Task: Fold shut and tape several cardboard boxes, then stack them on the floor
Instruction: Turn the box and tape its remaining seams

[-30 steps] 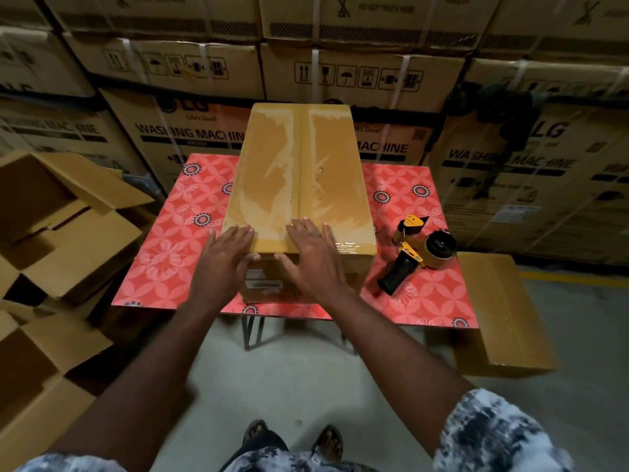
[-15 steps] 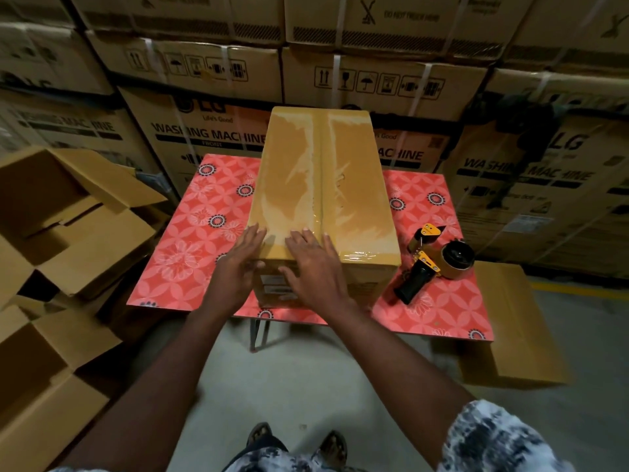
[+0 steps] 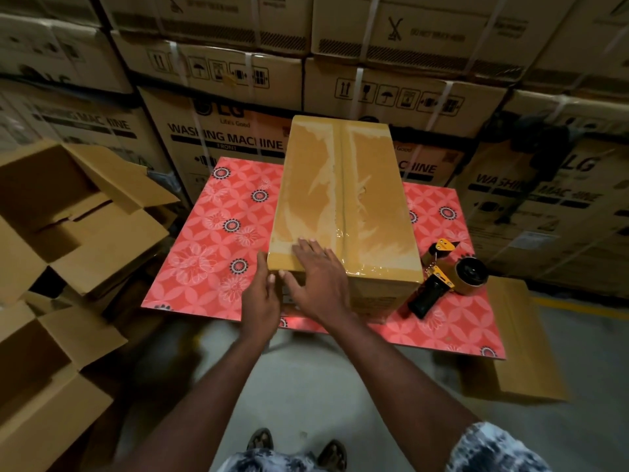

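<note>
Shifted right grip (image 3: pixel 318 281) leftward across taped box (image 3: pixel 306 185) top, flat and released; pressed left grip (image 3: pixel 260 301), also released, against near-left corner.

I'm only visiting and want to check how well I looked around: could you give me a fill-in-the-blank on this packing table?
1. The taped box stands on a table with a ____ flowered top.
2. The tape dispenser lies on the box's ____ side.
3. The right hand presses the box's ____ face near its front edge.
4. The cartons behind read "WASHING ____".
Missing words: red; right; top; MACHINE.
</note>
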{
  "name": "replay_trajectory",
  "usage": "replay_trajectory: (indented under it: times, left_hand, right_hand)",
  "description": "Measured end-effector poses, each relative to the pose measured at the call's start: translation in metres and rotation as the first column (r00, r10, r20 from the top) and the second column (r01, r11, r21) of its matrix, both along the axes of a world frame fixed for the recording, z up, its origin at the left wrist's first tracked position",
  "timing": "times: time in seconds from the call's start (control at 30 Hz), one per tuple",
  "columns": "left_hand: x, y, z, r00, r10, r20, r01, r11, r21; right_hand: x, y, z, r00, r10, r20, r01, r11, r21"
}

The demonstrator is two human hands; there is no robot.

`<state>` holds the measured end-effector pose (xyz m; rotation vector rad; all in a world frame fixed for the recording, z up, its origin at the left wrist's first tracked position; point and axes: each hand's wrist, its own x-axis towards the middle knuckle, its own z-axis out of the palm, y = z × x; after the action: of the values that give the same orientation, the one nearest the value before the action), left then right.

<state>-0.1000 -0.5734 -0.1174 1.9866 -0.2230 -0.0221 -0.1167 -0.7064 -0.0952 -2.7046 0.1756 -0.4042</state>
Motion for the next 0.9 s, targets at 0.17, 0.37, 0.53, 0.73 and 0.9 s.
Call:
replay_trajectory:
  times: [0.17, 0.37, 0.53, 0.73, 0.9]
  left_hand:
    - [-0.017, -0.020, -0.032, 0.990, -0.141, -0.031, 0.143, 0.984, 0.108]
    - [-0.020, -0.004, -0.045, 0.973, -0.232, -0.022, 0.228, 0.933, 0.279]
    - [-0.020, 0.009, -0.016, 0.999, -0.037, -0.039, 0.037, 0.999, 0.001]
    - [0.014, 0.003, 0.018, 0.992, -0.048, -0.115, 0.033, 0.991, -0.130]
    - [0.024, -0.018, 0.024, 0.991, -0.020, -0.134, 0.008, 0.996, -0.088]
  right_hand:
    - [0.000, 0.012, 0.001, 0.997, -0.075, -0.021, 0.076, 0.997, 0.014]
    - [0.002, 0.021, -0.007, 0.989, -0.149, 0.008, 0.149, 0.988, -0.040]
    - [-0.001, 0.011, -0.009, 0.997, -0.056, -0.051, 0.051, 0.995, -0.085]
    - [-0.017, -0.058, 0.015, 0.876, -0.482, 0.014, 0.479, 0.873, 0.087]
    - [-0.029, -0.152, 0.012, 0.671, -0.631, -0.389, 0.741, 0.586, 0.327]
